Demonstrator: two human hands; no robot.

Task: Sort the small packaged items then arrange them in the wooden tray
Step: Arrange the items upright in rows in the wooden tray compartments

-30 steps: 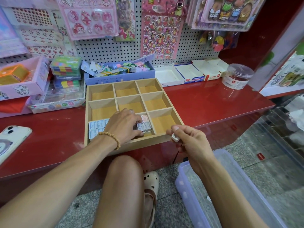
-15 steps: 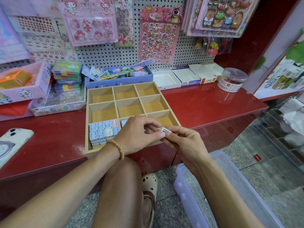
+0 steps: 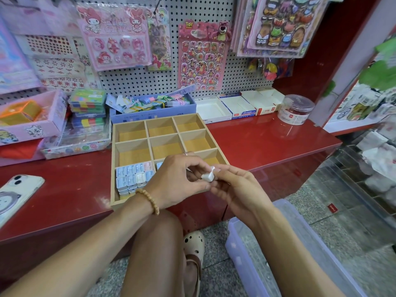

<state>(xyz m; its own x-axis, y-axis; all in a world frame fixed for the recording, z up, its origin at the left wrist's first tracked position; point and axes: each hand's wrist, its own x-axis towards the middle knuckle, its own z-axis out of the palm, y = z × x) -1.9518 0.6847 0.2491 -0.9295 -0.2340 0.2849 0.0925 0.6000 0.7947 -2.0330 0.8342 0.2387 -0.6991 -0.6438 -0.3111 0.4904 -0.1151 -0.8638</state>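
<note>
Both hands raised over the near edge of the wooden tray [image 3: 115,168], meeting above its near-middle compartment. Left hand [image 3: 180,181] with fingers curled, tips pinching toward a small white packaged item [image 3: 208,176]; right hand [image 3: 233,189] also curled round that same item from the other side. So each grip closed on the one packet, nothing loose in either palm as far as visible.

Near-left compartment of the tray already packed with small packaged items [image 3: 134,177], pale blue with a few pink and white, standing in tight rows. A few more in the near-middle compartment, mostly hidden behind the left hand. Other compartments bare.

Possible trouble from here:
- Packet small and smooth, held only by fingertips of two hands; a slip during the passing probably sends it down past the tray's near edge, toward the clear plastic bin [image 3: 267,249] or the floor below.
- Sorting mistake likely if colour not checked first.
- Left wrist low over the filled rows; a careless sweep could knock them out of line.
- Tray's near edge close to the bench [image 3: 267,142] edge; a push there could shift it off.
</note>
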